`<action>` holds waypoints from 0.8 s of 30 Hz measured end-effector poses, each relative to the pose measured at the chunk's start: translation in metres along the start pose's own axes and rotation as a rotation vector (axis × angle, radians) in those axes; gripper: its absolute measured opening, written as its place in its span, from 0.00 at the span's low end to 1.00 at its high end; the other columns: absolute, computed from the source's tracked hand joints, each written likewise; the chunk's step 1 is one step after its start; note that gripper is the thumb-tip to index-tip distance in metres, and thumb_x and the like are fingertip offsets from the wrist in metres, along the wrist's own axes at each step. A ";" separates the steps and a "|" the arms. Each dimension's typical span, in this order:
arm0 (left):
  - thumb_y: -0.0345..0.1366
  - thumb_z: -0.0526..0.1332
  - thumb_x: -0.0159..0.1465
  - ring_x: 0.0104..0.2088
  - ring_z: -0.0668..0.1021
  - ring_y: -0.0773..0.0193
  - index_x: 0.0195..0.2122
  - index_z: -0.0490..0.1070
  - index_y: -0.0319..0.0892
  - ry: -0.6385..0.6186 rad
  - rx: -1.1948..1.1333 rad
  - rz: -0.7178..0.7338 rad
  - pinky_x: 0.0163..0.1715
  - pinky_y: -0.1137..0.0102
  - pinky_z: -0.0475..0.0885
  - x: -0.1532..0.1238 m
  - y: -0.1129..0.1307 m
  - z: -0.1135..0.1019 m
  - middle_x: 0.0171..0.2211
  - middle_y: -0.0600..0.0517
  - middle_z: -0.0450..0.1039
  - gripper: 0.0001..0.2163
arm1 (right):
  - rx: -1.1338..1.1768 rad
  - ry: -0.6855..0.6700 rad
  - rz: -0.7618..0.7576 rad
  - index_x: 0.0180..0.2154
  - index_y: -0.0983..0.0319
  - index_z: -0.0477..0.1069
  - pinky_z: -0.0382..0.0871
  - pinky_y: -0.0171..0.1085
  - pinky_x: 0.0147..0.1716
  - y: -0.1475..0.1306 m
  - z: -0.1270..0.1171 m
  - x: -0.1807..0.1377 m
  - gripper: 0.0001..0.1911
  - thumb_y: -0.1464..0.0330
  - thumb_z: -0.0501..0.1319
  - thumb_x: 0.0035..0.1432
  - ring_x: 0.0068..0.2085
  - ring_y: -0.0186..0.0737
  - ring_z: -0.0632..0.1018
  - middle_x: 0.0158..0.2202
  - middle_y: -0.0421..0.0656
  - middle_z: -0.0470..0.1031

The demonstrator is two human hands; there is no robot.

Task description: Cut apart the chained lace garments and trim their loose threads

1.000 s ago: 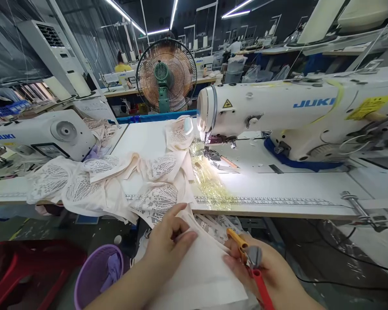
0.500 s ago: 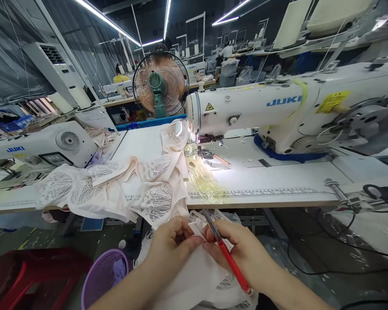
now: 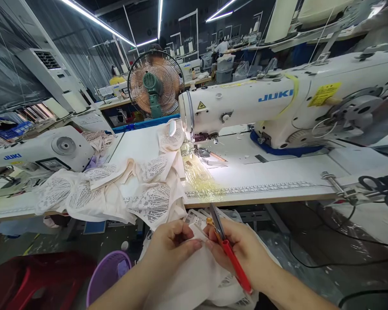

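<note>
My left hand (image 3: 173, 245) pinches the edge of a pale lace bra (image 3: 194, 275) between thumb and fingers. The bra hangs below the table's front edge, over my lap. Close beside it, my right hand (image 3: 239, 247) pinches the same edge with its fingertips. A pair of red-handled scissors (image 3: 234, 258) lies in the right hand too, blades pointing up and away from me, red handle toward my wrist. A small orange part shows beside the blades. More pale lace bras (image 3: 151, 202) lie joined in a heap on the table, left of the sewing machine needle.
A white sewing machine (image 3: 239, 103) stands on the table (image 3: 261, 181), its lamp lit. Another sewing machine (image 3: 51, 148) is at left. A fan (image 3: 155, 84) stands behind. Below left are a purple basket (image 3: 100, 275) and a red stool (image 3: 29, 275). Black cables (image 3: 326, 265) hang at right.
The scissors in my right hand have shifted slightly right, and their blades stand a little steeper. Both hands keep pinching the bra edge. The view has turned slightly, moving the surroundings left.
</note>
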State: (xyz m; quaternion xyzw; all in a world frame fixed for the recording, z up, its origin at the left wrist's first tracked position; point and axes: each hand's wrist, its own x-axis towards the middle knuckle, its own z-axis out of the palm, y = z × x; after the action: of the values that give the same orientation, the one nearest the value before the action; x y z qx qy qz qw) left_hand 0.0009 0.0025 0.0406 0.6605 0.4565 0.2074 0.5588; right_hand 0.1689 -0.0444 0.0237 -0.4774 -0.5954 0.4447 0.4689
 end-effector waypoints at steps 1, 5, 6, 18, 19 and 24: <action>0.43 0.62 0.51 0.23 0.61 0.69 0.21 0.63 0.40 0.013 0.034 0.006 0.24 0.73 0.56 0.000 0.001 0.000 0.20 0.56 0.60 0.13 | 0.010 -0.005 0.010 0.21 0.59 0.52 0.53 0.31 0.21 0.001 0.000 0.000 0.13 0.71 0.57 0.49 0.23 0.32 0.58 0.20 0.34 0.55; 0.44 0.61 0.51 0.21 0.59 0.70 0.20 0.60 0.41 0.033 0.109 0.012 0.22 0.73 0.53 -0.001 0.004 -0.002 0.18 0.57 0.56 0.13 | -0.004 -0.021 0.036 0.22 0.59 0.53 0.53 0.32 0.21 0.007 0.001 0.000 0.12 0.70 0.57 0.51 0.23 0.32 0.58 0.21 0.35 0.56; 0.44 0.60 0.52 0.21 0.59 0.69 0.20 0.60 0.41 0.033 0.113 0.013 0.22 0.73 0.53 -0.002 0.004 -0.003 0.18 0.57 0.56 0.13 | -0.013 -0.019 0.037 0.22 0.59 0.53 0.54 0.32 0.22 0.009 0.002 0.000 0.12 0.69 0.57 0.52 0.24 0.33 0.58 0.22 0.35 0.57; 0.41 0.63 0.56 0.31 0.69 0.63 0.30 0.69 0.39 -0.126 -0.187 0.084 0.37 0.67 0.66 0.008 0.000 -0.004 0.29 0.50 0.68 0.10 | -0.092 -0.020 0.044 0.21 0.59 0.53 0.51 0.32 0.21 0.004 0.002 0.009 0.09 0.71 0.55 0.43 0.23 0.32 0.57 0.20 0.34 0.55; 0.40 0.64 0.56 0.31 0.69 0.63 0.30 0.70 0.39 -0.131 -0.212 0.084 0.38 0.66 0.66 0.009 0.000 -0.004 0.29 0.50 0.68 0.09 | -0.087 -0.028 0.049 0.21 0.59 0.53 0.51 0.32 0.21 0.003 0.002 0.010 0.09 0.71 0.55 0.43 0.23 0.32 0.57 0.20 0.34 0.55; 0.40 0.65 0.55 0.30 0.68 0.64 0.30 0.71 0.40 -0.065 -0.238 0.082 0.36 0.67 0.66 0.010 -0.002 -0.008 0.28 0.52 0.66 0.09 | -0.109 -0.074 0.068 0.23 0.59 0.55 0.54 0.33 0.23 0.006 -0.005 0.008 0.05 0.71 0.54 0.45 0.25 0.34 0.61 0.22 0.36 0.58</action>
State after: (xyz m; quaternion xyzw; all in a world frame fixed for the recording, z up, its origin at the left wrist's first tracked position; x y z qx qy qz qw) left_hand -0.0007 0.0151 0.0389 0.6140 0.3828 0.2615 0.6388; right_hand 0.1742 -0.0353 0.0197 -0.5054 -0.6190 0.4448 0.4043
